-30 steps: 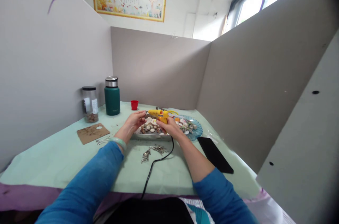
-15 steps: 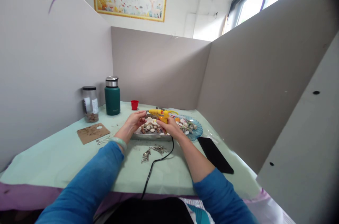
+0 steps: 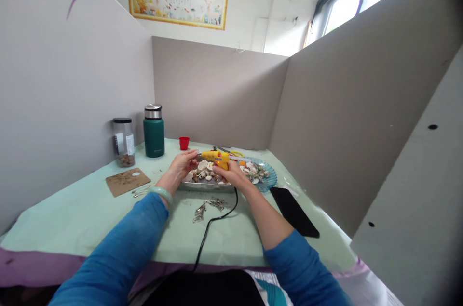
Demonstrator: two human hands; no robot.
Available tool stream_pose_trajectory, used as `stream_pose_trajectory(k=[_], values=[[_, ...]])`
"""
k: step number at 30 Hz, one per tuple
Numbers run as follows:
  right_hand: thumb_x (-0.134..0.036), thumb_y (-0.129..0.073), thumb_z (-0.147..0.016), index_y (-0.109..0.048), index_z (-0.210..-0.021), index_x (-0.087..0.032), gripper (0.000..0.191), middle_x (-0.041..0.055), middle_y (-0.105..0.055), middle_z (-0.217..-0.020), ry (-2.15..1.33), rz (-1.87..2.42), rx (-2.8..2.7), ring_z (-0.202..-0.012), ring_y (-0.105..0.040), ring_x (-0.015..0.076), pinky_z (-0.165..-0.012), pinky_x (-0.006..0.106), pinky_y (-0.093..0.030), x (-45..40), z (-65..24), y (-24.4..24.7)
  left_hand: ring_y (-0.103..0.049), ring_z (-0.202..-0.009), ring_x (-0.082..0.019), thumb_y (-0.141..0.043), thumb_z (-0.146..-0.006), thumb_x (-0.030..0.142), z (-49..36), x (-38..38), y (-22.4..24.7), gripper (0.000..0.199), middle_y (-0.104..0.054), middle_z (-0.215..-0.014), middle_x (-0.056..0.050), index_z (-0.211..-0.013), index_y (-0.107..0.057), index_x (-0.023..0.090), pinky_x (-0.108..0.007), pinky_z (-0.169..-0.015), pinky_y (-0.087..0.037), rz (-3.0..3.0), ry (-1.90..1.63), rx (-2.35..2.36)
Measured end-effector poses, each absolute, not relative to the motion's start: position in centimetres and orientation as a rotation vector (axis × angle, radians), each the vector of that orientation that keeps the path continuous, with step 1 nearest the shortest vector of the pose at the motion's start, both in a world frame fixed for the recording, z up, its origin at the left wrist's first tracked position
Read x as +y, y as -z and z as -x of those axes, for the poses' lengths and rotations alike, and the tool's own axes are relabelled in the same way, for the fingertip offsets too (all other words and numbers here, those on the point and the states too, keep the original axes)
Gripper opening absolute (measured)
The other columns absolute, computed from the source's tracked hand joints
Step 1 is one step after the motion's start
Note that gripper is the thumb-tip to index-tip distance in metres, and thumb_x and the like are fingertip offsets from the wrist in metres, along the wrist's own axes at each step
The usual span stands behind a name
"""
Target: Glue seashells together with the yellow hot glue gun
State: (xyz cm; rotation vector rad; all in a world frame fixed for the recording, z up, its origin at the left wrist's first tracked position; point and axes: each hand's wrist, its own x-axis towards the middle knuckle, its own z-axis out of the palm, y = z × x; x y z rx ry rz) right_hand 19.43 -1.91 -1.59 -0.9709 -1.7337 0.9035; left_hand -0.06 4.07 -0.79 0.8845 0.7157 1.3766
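Observation:
My right hand (image 3: 232, 174) is wrapped round the handle of a yellow hot glue gun (image 3: 216, 157), whose nozzle points left. A white glue stick (image 3: 237, 158) sticks out of its back end. At the nozzle tip, my left hand (image 3: 184, 163) is pinched closed on something small that I cannot make out. Both hands are above a metal tray (image 3: 208, 187) of seashells (image 3: 203, 169). From the gun a black cord (image 3: 213, 220) runs down over the table's front edge. Several small metal clips (image 3: 210, 207) lie in front of the tray.
Right of the tray sits a blue plate (image 3: 272, 178) of shells, with a black flat slab (image 3: 294, 212) nearer me. On the left are a brown board (image 3: 126, 183), a clear jar (image 3: 124, 144) and a green flask (image 3: 154, 133). A red cup (image 3: 184, 143) stands behind. Partitions enclose the table.
The glue gun has shifted slightly left and tilted a little, its nozzle now at my left fingertips. My left hand has moved very slightly left.

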Motion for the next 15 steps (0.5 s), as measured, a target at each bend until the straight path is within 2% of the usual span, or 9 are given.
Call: stream_pose_trajectory(k=[15], values=[[-0.044, -0.065, -0.071, -0.055, -0.078, -0.016, 0.031, -0.0047, -0.048, -0.048, -0.892, 1.007, -1.733, -0.042, -0.041, 0.0088, -0.042, 0.021, -0.033, -2.86, -19.31, 0.78, -0.050, -0.039, -0.005, -0.070, -0.065, 0.006, -0.09, 3.63, 0.37, 0.014, -0.060, -0.056, 0.001, -0.076, -0.061, 0.011, -0.019, -0.047, -0.044, -0.857, -1.379, 0.716]])
